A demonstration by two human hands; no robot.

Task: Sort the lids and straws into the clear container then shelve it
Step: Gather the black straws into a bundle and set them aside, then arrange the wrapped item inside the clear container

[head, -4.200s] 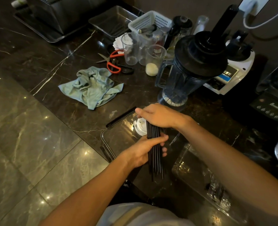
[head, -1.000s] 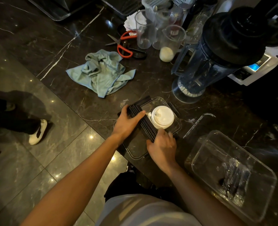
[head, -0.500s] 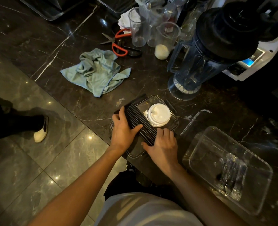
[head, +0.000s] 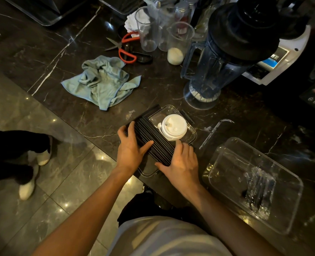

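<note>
A row of black straws (head: 153,139) lies flat and diagonal in a shallow clear container (head: 190,129) at the counter's front edge. A stack of white lids (head: 173,126) stands in the same container, just right of the straws. My left hand (head: 129,150) rests on the straws' near-left end, thumb across them. My right hand (head: 181,163) presses flat on their near-right end, fingers spread. Both hands lie on the straws without lifting them. One loose black straw (head: 152,109) lies by the container's far edge.
A second clear tub (head: 232,152) holding plastic wrap sits at the right. A blender jug (head: 217,60), measuring cups (head: 179,41), orange scissors (head: 127,48) and a blue-green cloth (head: 105,84) lie behind. Someone's white shoes (head: 26,187) stand on the floor at left.
4.2 s ago I held the straw bundle upright in both hands; now it lies spread flat in the container. In the last second both hands slid closer together along the straws.
</note>
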